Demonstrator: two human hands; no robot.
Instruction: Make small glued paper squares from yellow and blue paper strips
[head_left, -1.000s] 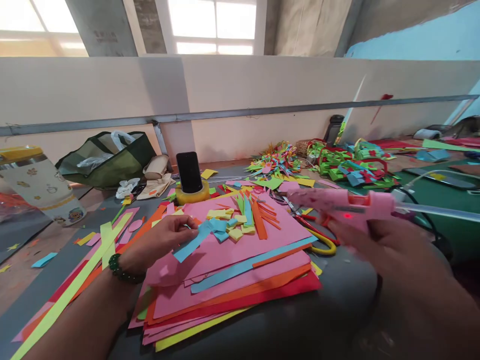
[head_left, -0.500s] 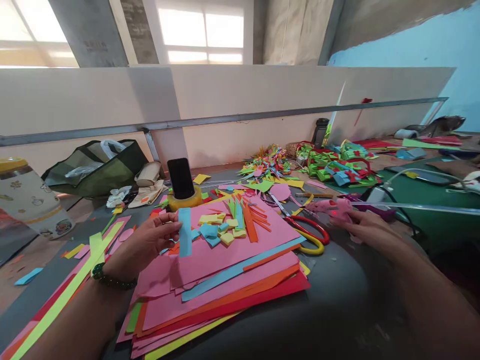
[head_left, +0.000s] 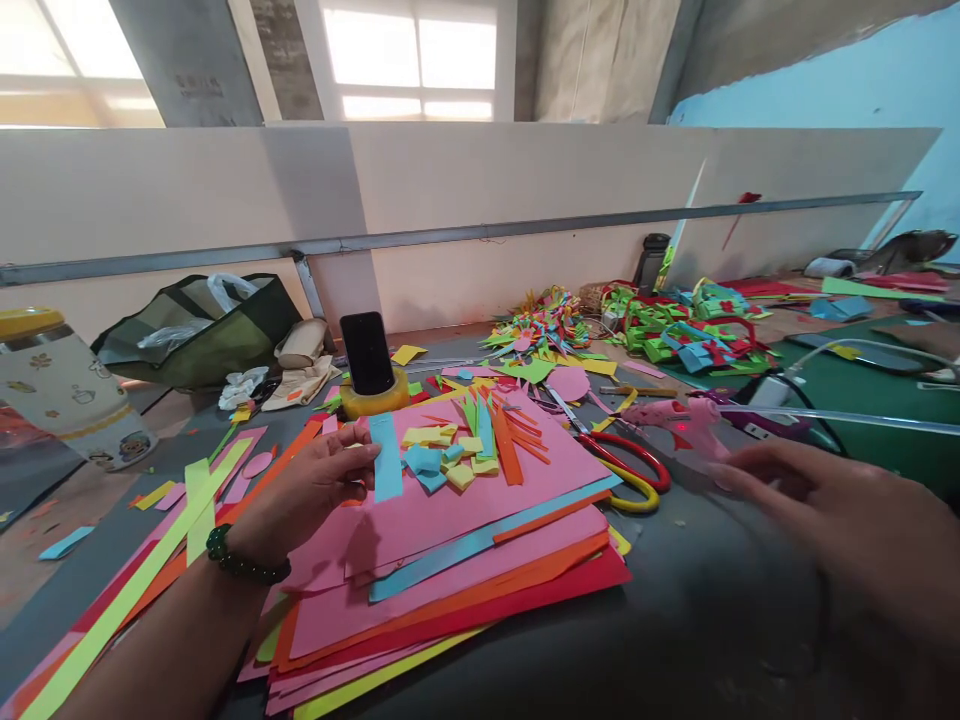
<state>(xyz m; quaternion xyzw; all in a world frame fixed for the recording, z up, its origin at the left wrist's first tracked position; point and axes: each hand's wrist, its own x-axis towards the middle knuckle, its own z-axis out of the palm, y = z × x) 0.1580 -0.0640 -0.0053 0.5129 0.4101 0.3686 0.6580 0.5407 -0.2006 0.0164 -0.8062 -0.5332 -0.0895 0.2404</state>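
Between the thumb and fingers of my left hand (head_left: 326,480) is a light blue paper strip (head_left: 387,458), held upright above the pink sheets. A pink glue gun (head_left: 694,422) with a red light rests on the table, a clear glue stick (head_left: 847,415) sticking out of its back. Just beside its handle is my right hand (head_left: 817,510), fingers loosely stretched and apart, not wrapped round it. Small folded yellow and blue paper pieces (head_left: 459,474) and orange strips (head_left: 506,450) lie on the stack of coloured paper (head_left: 450,540).
Red-and-yellow scissors (head_left: 626,465) lie right of the stack. Behind it, a phone (head_left: 367,352) leans on a tape roll (head_left: 373,398). Paper scraps (head_left: 538,325) and green paper crafts (head_left: 682,330) are heaped farther back. A bottle (head_left: 71,390) and a bag (head_left: 199,330) stand left.
My right hand has let go of the glue gun and drawn back to the right. The blue strip stays in my left hand, slightly tilted. The view has shifted a little.
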